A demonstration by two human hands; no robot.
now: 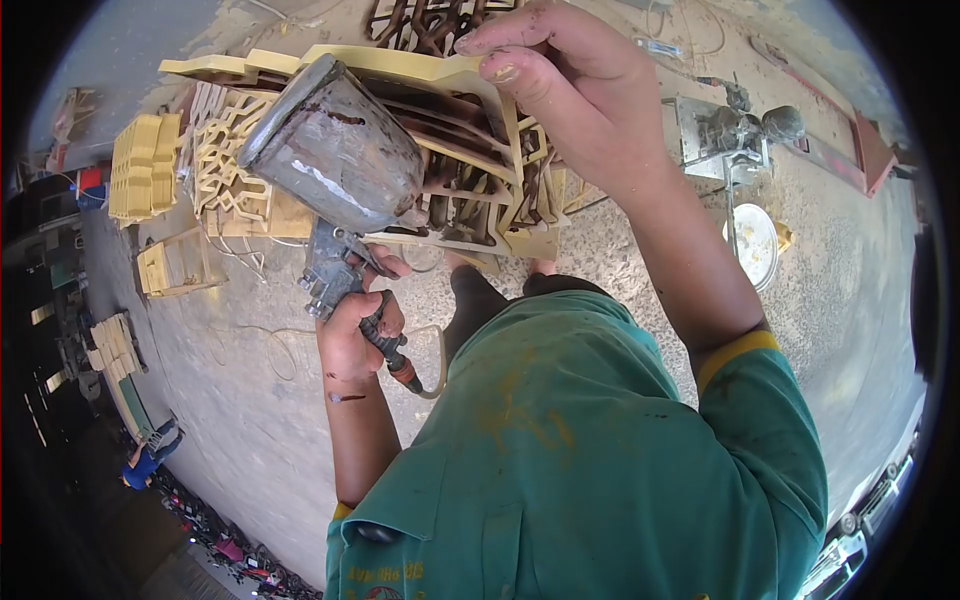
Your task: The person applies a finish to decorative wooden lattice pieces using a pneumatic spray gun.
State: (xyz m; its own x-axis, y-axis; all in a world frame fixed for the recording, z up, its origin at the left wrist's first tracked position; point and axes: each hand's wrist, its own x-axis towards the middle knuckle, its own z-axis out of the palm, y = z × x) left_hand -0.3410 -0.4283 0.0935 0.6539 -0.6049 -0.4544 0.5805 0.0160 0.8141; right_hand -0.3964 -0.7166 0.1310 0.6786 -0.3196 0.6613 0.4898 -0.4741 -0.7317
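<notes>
My left hand [362,312] wraps round the grip of a spray gun [332,268], fingers by the trigger. A big grey metal paint cup [345,150], streaked and scuffed, sits tilted on top of the gun. From the handle's lower end a hose [440,350] curves away. My right hand [575,90] is raised at the upper middle, thumb and forefinger brought together; I cannot tell what is between them. Its fingertips overlap the end of a cream-painted wooden frame [420,62] with dark brown parts inside. The cup hides part of this frame.
Cream latticed pieces [225,160] and a stack of cream wavy-edged parts [145,165] stand at left. A white bucket [755,245] is at right, below another metal spray gun [735,130] on a stand. Hoses lie across the concrete floor [250,400]. A person in blue [150,460] is far off at lower left.
</notes>
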